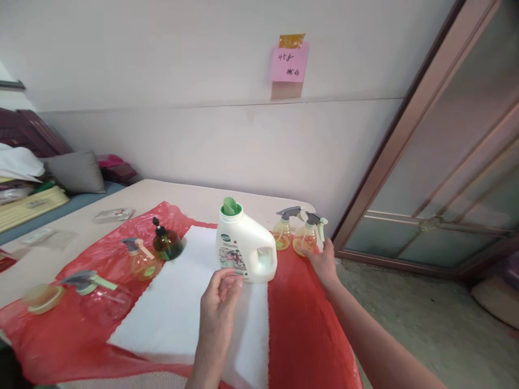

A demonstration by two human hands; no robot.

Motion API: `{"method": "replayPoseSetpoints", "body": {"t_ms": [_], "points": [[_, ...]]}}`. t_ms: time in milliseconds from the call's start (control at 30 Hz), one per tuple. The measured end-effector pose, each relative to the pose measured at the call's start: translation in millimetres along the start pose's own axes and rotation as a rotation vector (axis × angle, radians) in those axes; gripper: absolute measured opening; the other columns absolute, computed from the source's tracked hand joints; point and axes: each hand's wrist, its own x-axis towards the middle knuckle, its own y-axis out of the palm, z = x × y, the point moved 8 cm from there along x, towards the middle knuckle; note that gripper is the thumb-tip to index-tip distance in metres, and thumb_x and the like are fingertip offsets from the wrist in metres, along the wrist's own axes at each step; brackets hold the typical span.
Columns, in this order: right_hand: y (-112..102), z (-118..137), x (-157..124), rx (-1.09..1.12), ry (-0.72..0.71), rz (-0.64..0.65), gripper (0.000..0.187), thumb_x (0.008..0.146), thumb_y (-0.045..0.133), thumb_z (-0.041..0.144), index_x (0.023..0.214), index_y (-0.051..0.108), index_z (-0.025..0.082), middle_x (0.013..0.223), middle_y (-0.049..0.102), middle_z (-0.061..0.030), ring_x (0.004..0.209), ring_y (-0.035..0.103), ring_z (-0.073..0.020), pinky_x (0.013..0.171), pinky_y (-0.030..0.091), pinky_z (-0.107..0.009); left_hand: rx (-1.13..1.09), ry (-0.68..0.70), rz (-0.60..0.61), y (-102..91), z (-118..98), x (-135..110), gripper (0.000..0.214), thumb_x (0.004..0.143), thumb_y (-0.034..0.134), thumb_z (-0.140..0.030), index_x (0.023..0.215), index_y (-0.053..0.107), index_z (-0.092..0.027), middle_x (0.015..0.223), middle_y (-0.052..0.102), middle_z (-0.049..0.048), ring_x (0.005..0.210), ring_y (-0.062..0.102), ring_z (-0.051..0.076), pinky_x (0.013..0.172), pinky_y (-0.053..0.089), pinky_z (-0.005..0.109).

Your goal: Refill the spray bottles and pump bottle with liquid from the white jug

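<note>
A white jug-shaped detergent bottle (251,246) with a green inner spout (229,206) stands at the back of a white cloth (170,308). My left hand (221,297) is in front of it, fingers loosely curled with a gap to the thumb and nothing visible in them. Beside a yellowish spray bottle (304,237) with a grey and pale green trigger head, my right hand (324,265) has its fingers apart. Its thumb overlaps the bottle's lower front; whether it touches, I cannot tell. A second similar spray bottle (283,235) stands just left of that one.
Red plastic sheeting (308,324) lies under the cloth. On the left are a dark pump bottle (168,246), an amber spray bottle (144,262), a clear spray bottle (105,300) and a yellowish round container (42,298). A pink note (289,62) hangs on the wall.
</note>
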Motion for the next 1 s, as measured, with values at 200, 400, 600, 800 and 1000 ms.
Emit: {"method": "replayPoseSetpoints", "body": {"t_ms": [200, 400, 600, 800, 1000], "points": [[-14, 16, -88, 0.069, 0.102, 0.057, 0.076, 0.076, 0.063, 0.059, 0.138, 0.038, 0.023, 0.14, 0.047, -0.0129, 0.127, 0.047, -0.0306, 0.1, 0.044, -0.046, -0.036, 0.032, -0.012, 1.0, -4, -1, 0.031, 0.076, 0.071, -0.042, 0.094, 0.062, -0.018, 0.084, 0.069, 0.0056, 0.088, 0.064, 0.021, 0.08, 0.045, 0.03], [21, 22, -157, 0.064, 0.158, 0.366, 0.077, 0.06, 0.067, 0.068, 0.119, 0.054, 0.02, 0.126, 0.06, -0.014, 0.116, 0.057, -0.0332, 0.1, 0.045, -0.048, -0.028, 0.045, -0.036, -3.9, -11, -8, 0.018, 0.079, 0.067, -0.032, 0.089, 0.062, -0.018, 0.078, 0.064, 0.0026, 0.075, 0.059, 0.016, 0.071, 0.043, 0.027], [48, 22, -177, -0.082, 0.016, 0.58, 0.064, 0.059, 0.063, 0.07, 0.105, 0.062, 0.025, 0.111, 0.069, -0.0084, 0.105, 0.064, -0.0298, 0.09, 0.053, -0.043, -0.021, 0.064, -0.151, -26.5, -17, -1, 0.015, 0.077, 0.067, -0.028, 0.086, 0.063, -0.017, 0.079, 0.065, 0.0036, 0.077, 0.059, 0.016, 0.071, 0.042, 0.027], [52, 8, -175, -0.104, -0.003, 0.678, 0.058, 0.066, 0.063, 0.067, 0.106, 0.064, 0.025, 0.096, 0.073, -0.0058, 0.095, 0.069, -0.0242, 0.079, 0.058, -0.03, -0.435, 0.008, -0.674, -116.5, 0, 5, 0.018, 0.073, 0.069, -0.025, 0.086, 0.059, -0.019, 0.081, 0.066, 0.0034, 0.081, 0.063, 0.017, 0.079, 0.044, 0.03], [57, 3, -177, -0.122, -0.016, 0.745, 0.055, 0.067, 0.062, 0.066, 0.104, 0.065, 0.025, 0.09, 0.075, -0.004, 0.089, 0.07, -0.0226, 0.074, 0.057, -0.025, -0.56, -0.009, -0.828, -201.7, -4, 13, 0.01, 0.08, 0.06, -0.024, 0.089, 0.057, -0.021, 0.102, 0.063, 0.0045, 0.092, 0.062, 0.015, 0.077, 0.047, 0.029]]}}
